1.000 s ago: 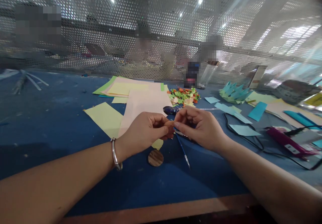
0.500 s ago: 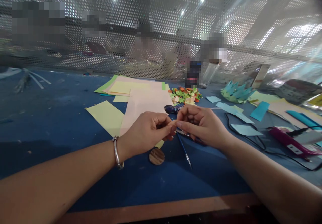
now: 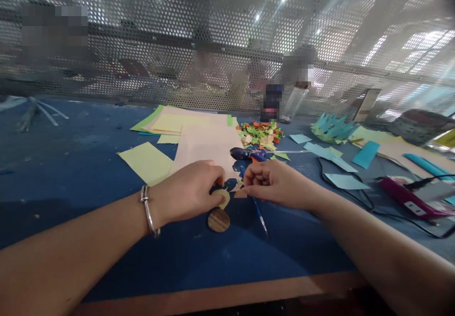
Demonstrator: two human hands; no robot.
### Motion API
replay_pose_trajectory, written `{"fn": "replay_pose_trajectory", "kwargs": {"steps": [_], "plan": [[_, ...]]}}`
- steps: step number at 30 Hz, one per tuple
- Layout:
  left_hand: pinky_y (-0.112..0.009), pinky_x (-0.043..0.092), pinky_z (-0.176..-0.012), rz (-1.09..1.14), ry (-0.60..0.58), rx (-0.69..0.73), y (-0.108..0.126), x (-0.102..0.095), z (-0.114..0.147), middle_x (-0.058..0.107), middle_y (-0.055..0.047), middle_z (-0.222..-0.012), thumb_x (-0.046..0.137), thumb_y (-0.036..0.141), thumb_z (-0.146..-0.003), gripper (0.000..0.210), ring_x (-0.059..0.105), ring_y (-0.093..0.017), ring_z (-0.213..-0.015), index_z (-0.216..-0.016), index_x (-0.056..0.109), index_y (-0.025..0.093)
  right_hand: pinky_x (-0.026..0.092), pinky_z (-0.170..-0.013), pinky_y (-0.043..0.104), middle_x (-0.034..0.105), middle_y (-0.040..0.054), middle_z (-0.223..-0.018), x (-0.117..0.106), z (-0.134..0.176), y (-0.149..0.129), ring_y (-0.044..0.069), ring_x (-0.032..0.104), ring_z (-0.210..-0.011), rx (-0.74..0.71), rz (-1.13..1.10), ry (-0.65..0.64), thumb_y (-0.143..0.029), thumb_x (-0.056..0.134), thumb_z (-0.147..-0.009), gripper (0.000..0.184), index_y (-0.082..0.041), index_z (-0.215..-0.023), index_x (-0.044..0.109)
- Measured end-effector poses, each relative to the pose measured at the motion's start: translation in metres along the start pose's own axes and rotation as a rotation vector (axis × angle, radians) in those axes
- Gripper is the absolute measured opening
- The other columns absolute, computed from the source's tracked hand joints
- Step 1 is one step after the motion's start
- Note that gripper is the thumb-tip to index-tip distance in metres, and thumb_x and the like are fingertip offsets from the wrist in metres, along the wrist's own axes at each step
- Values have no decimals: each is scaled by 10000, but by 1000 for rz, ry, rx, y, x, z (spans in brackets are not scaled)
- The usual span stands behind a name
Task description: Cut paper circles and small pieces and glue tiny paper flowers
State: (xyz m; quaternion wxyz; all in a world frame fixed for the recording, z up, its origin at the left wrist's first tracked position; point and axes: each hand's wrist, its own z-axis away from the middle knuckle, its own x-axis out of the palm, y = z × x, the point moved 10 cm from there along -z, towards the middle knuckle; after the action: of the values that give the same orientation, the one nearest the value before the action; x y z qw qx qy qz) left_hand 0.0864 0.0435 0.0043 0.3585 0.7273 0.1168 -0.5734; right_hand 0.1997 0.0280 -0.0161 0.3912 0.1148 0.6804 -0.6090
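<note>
My left hand (image 3: 188, 190), with a silver bangle at the wrist, is low over the table, its thumb and fingers closed at a small pale yellow paper piece (image 3: 224, 198). Just below that lies a round wooden disc (image 3: 219, 220). My right hand (image 3: 279, 183) has its fingers curled, with a small peach paper piece (image 3: 241, 193) at its thumb and fingertips. Beneath it a thin blue-handled paintbrush (image 3: 260, 216) points towards me. Behind the right hand is a dark blue glue gun (image 3: 245, 153) with an orange trigger. Small paper scraps lie between the hands.
Paper sheets (image 3: 209, 140) lie beyond my left hand, and a heap of cut paper bits (image 3: 261, 133) sits behind the glue gun. To the right are blue paper strips (image 3: 330, 156), a folded-paper ring (image 3: 332, 129), a magenta power strip (image 3: 408, 195) and its black cable. A perforated metal screen (image 3: 142, 60) borders the back.
My hands have come apart. The left moved left and down to the yellow piece by the disc; the right stayed nearby with the peach paper, uncovering more of the glue gun.
</note>
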Motion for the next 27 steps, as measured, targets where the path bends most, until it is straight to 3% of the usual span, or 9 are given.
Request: {"fn": "replay_pose_trajectory", "kwargs": {"steps": [11, 16, 22, 27], "plan": [[-300, 309, -599, 90, -102, -21, -1, 10, 2, 622, -45, -842, 620, 309, -809, 117, 518, -182, -706, -826, 627, 194, 293, -479, 214, 549, -56, -559, 6, -2, -2, 87, 490, -494, -6, 242, 21, -101, 608, -774, 81, -174, -761, 640], [-286, 314, -564, 220, -88, -50, -2, 9, 0, 596, -3, -726, 625, 253, -797, 70, 492, -151, -623, -782, 586, 197, 265, -468, 225, 530, -56, -551, 6, -1, -2, 94, 475, -489, -4, 305, 44, -117, 614, -779, 74, -182, -760, 641], [-281, 461, -702, 763, 76, -89, -13, 6, -11, 627, 13, -815, 728, 236, -773, 263, 592, -154, -762, -995, 592, 200, 253, -472, 239, 572, -34, -588, 3, -1, -3, 104, 489, -507, -5, 380, 88, -162, 637, -801, 42, -191, -800, 668], [-234, 410, -635, 1147, 171, -229, -24, 13, -10, 580, 33, -747, 828, 295, -725, 282, 519, -98, -662, -821, 595, 171, 327, -517, 228, 590, -50, -616, -17, 7, -17, 98, 499, -516, -100, 405, 327, -247, 635, -870, 90, -207, -948, 653]]}}
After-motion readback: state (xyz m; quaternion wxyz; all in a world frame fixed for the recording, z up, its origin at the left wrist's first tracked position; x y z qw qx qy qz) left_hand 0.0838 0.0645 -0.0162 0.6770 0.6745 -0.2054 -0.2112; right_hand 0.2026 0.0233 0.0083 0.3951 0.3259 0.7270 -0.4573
